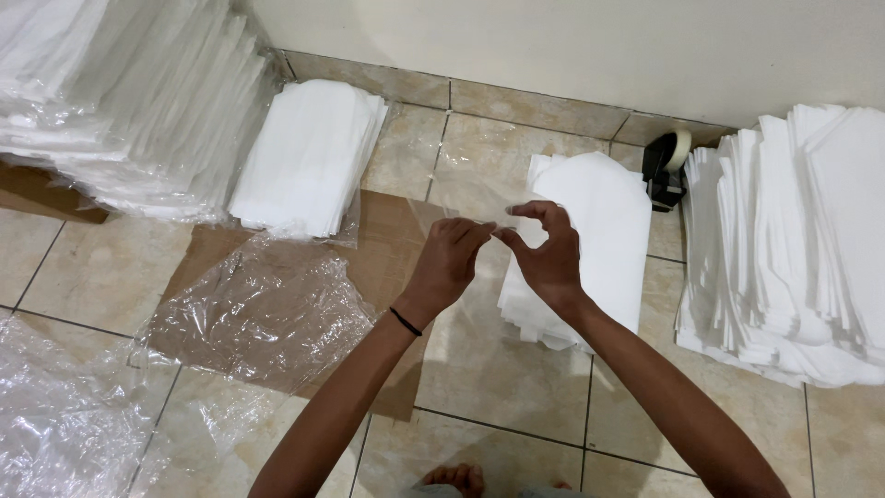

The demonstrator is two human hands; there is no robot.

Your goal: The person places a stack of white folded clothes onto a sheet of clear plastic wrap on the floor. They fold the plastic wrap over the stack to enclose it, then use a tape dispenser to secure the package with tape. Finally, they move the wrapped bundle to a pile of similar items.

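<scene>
Both forearms run out of the picture at the bottom edge, and only the toes of a foot (pixel 454 478) show there. The clear plastic sheet between the left hand (pixel 449 263) and right hand (pixel 548 254) is so transparent that its edges cannot be traced. The right hand covers part of a white stack (pixel 599 221). The top edge cuts off a wrapped bundle (pixel 120 92), and the right edge a taller pile (pixel 802 249). A tape dispenser (pixel 666 166) sits half-hidden behind that pile.
</scene>
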